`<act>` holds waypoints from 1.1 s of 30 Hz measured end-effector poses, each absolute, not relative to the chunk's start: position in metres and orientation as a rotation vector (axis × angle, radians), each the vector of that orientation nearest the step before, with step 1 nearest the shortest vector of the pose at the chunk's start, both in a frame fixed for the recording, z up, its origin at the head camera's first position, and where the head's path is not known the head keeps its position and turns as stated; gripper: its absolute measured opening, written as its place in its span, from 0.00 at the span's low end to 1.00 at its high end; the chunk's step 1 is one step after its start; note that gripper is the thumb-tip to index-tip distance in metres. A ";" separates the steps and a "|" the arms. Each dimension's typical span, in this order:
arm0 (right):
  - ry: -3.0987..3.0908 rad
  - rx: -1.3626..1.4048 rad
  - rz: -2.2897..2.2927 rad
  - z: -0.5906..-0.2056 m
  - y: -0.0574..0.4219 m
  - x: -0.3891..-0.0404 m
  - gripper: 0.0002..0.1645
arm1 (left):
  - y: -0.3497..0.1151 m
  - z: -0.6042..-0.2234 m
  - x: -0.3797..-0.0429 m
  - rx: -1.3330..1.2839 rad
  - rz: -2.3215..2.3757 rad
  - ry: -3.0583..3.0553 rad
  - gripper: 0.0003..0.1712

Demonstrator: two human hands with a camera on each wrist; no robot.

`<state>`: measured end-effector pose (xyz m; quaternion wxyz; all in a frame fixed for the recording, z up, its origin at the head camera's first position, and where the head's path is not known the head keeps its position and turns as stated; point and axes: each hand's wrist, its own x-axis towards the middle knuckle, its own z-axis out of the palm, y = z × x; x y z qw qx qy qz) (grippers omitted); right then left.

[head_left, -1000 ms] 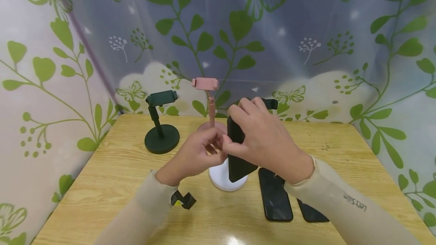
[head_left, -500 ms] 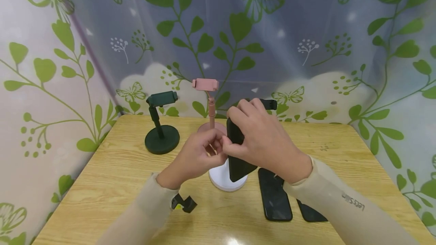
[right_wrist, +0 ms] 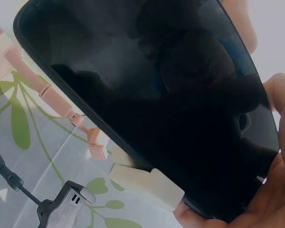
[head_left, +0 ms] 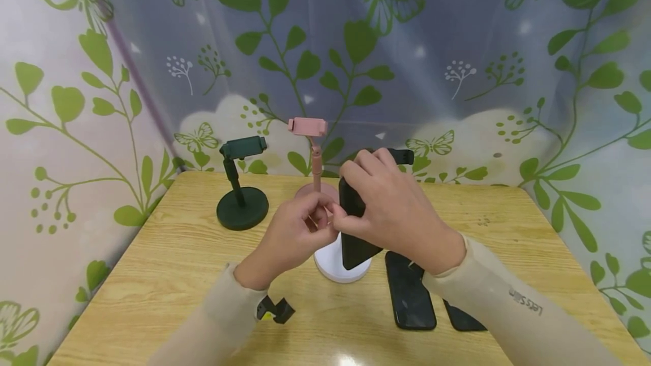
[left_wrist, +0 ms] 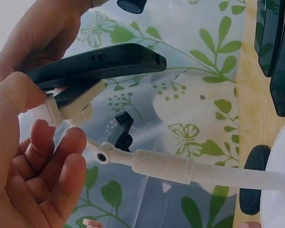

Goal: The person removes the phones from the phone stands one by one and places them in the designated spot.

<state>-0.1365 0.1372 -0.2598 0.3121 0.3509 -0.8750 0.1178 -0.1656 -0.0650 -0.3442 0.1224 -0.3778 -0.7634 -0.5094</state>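
My right hand [head_left: 402,213] grips a dark smartphone [head_left: 357,248] by its edges, holding it tilted above a white phone stand [head_left: 339,267]. In the left wrist view the phone [left_wrist: 104,64] lies against the stand's clamp [left_wrist: 80,99], above its ribbed pole [left_wrist: 164,166]. My left hand [head_left: 290,233] pinches the end of that clamp between thumb and index finger, the other fingers curled below. The right wrist view has the phone's black screen [right_wrist: 156,104] with a white clamp jaw at its lower edge. From the head view, both hands hide the clamp.
A dark green phone stand [head_left: 242,208] stands at the back left, a pink one [head_left: 316,168] behind my hands. A black stand's holder [head_left: 403,156] shows past my right hand. Two more phones [head_left: 413,298] lie on the wooden table [head_left: 168,281] near my right forearm. Patterned cloth surrounds the table.
Both hands stay nearly in place at the phone and clamp. The phone's lower end and the white base have shifted very slightly; the view itself has moved a little.
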 end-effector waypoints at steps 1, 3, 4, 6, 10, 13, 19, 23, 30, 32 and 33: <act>-2.307 0.926 0.307 -0.260 0.137 -0.137 0.16 | -0.065 -0.344 -0.165 -1.097 -1.485 -2.230 0.07; -2.306 0.925 0.305 -0.260 0.137 -0.136 0.16 | -0.064 -0.344 -0.165 -1.095 -1.484 -2.231 0.07; -2.307 0.924 0.304 -0.261 0.137 -0.136 0.16 | -0.064 -0.344 -0.165 -1.093 -1.481 -2.232 0.07; -2.308 0.919 0.306 -0.261 0.138 -0.136 0.16 | -0.063 -0.345 -0.166 -1.092 -1.481 -2.230 0.07; -2.299 0.916 0.303 -0.263 0.138 -0.136 0.15 | -0.062 -0.345 -0.166 -1.087 -1.472 -2.226 0.08; -2.277 0.913 0.298 -0.264 0.138 -0.136 0.15 | -0.060 -0.345 -0.166 -1.080 -1.452 -2.223 0.08; -2.246 0.900 0.307 -0.267 0.139 -0.135 0.16 | -0.059 -0.345 -0.165 -1.083 -1.437 -2.211 0.09; -2.244 0.908 0.324 -0.267 0.140 -0.135 0.15 | -0.060 -0.345 -0.165 -1.080 -1.435 -2.216 0.08; -2.232 0.922 0.360 -0.268 0.141 -0.133 0.14 | -0.060 -0.345 -0.165 -1.084 -1.462 -2.213 0.07; -2.230 0.927 0.368 -0.268 0.142 -0.133 0.14 | -0.060 -0.345 -0.165 -1.084 -1.473 -2.215 0.07; -2.228 0.931 0.373 -0.268 0.142 -0.132 0.14 | -0.060 -0.345 -0.165 -1.083 -1.478 -2.215 0.06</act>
